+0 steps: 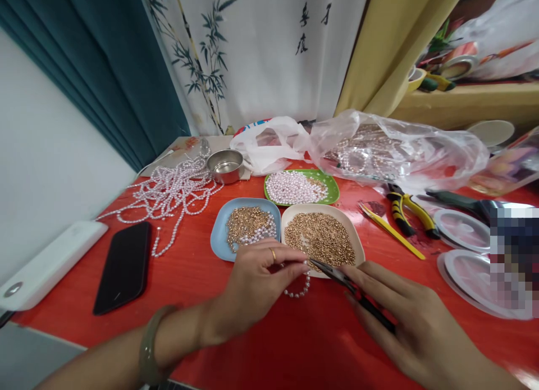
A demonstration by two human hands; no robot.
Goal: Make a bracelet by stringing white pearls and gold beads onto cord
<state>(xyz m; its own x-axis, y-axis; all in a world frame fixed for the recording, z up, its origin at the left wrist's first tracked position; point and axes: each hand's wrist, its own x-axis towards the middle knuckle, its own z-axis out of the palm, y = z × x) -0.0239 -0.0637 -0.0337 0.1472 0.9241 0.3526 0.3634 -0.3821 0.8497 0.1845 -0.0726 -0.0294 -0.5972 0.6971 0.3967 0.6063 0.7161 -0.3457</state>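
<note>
The short beaded strand (297,294) hangs in a small loop below your left fingertips, at the near edge of the cream plate (357,235). Your left hand (257,283) pinches this strand between the thumb and the index finger. Your right hand (415,317) holds the black pliers (378,313), and their tips are just beside your left fingertips; whether they touch the strand, I cannot tell. The cream plate carries gold beads. To its left, the blue plate (219,233) has gold and pale beads, and behind these two is the green plate (333,189). Further out on the red bench (320,339), you have a phone (123,269) at left and yellow tweezers (396,233) at right.
</note>
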